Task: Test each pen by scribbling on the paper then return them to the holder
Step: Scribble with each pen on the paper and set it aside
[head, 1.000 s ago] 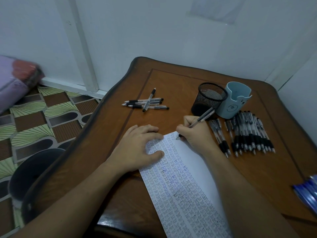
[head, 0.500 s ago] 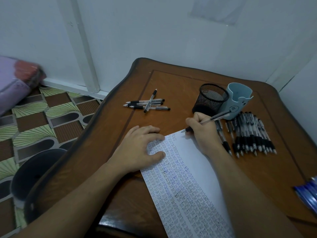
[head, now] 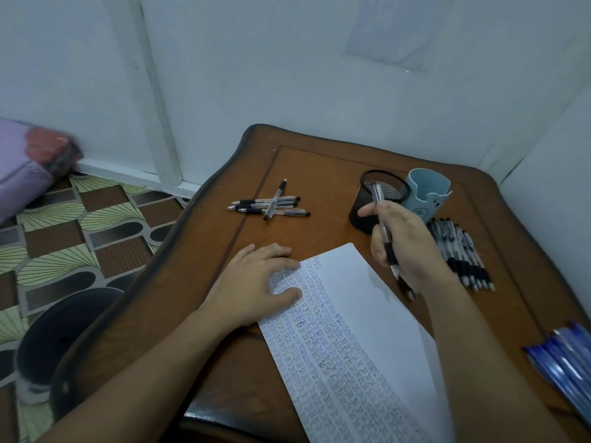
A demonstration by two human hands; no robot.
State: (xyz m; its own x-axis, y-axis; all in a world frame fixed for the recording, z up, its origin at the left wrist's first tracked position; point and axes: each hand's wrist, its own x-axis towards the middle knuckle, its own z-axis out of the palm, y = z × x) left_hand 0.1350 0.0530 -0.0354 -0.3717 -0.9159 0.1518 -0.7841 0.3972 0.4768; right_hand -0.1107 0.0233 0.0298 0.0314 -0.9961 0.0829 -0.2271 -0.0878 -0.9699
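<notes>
– Lifted off the paper (head: 351, 314) now, is it?
– Yes, the right hand (head: 412, 251) is gripping the pen (head: 384, 230), tip down, just in front of the mesh holder (head: 364, 203).
– And the left hand (head: 256, 282)?
– It's lying flat with relaxed fingers, pressing the paper.

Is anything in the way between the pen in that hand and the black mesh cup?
Nothing visible does. The right hand grips the pen just in front of the mesh cup, whose mouth is open. The blue holder and the row of pens lie off to the side.
</notes>
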